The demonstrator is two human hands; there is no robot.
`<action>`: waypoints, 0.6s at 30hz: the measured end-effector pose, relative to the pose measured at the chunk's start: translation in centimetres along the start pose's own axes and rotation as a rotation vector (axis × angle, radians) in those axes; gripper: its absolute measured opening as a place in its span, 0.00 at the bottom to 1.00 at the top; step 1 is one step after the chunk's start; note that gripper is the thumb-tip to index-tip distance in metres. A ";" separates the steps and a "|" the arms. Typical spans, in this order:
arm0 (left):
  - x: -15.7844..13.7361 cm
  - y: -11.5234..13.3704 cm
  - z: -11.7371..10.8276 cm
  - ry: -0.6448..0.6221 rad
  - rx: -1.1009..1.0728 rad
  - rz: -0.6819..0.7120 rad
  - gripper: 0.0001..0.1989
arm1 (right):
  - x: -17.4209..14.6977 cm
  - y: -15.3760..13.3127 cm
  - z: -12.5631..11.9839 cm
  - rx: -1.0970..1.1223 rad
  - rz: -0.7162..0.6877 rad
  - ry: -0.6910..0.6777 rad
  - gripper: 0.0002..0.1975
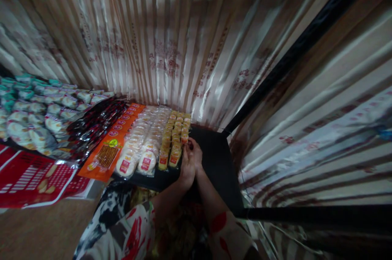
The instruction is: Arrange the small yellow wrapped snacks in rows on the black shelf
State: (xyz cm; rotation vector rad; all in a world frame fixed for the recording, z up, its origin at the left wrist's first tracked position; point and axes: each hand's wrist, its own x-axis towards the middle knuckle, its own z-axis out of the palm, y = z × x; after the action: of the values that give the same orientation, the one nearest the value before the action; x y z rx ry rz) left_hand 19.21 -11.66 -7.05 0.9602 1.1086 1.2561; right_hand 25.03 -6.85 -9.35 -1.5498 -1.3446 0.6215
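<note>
My left hand (187, 167) and my right hand (197, 153) are close together at the right end of a display of packaged snacks. The fingertips of the left hand meet the front small yellow snack pack (184, 136) of a short row. My right hand has its fingers curled beside the left; a small dark reddish spot shows between them, too dim to name. To their left stand two longer rows of yellow snack packs (175, 154). Beyond those lie overlapping rows of clear bags of round white crackers (147, 161).
The snacks lie on a black shelf (214, 162). Further left are an orange stick-snack packet (107, 154), dark red packets (98, 119), white bags (52, 121) and a red bag (36, 180). A black post (260, 88) and striped sheeting (171, 39) bound the shelf.
</note>
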 end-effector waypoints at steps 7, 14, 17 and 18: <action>-1.8 1.1 -0.7 -0.039 0.330 0.013 0.23 | -2.5 -0.6 -0.7 -0.055 0.088 0.083 0.20; -8.1 0.9 -3.6 -0.107 0.488 0.159 0.19 | -10.3 -3.2 -2.2 -0.062 0.076 0.135 0.18; -11.9 0.6 -5.9 -0.208 0.510 0.281 0.20 | -14.5 -3.9 -2.7 -0.081 0.016 0.104 0.17; -13.1 0.4 -6.8 -0.229 0.520 0.295 0.20 | -15.9 -3.9 -2.8 -0.102 -0.001 0.087 0.17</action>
State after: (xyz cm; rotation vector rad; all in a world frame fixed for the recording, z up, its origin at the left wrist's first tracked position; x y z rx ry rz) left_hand 12.75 -24.93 -6.87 1.6672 1.1615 1.0655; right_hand 21.44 -23.04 -7.95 -1.6394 -1.3290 0.4857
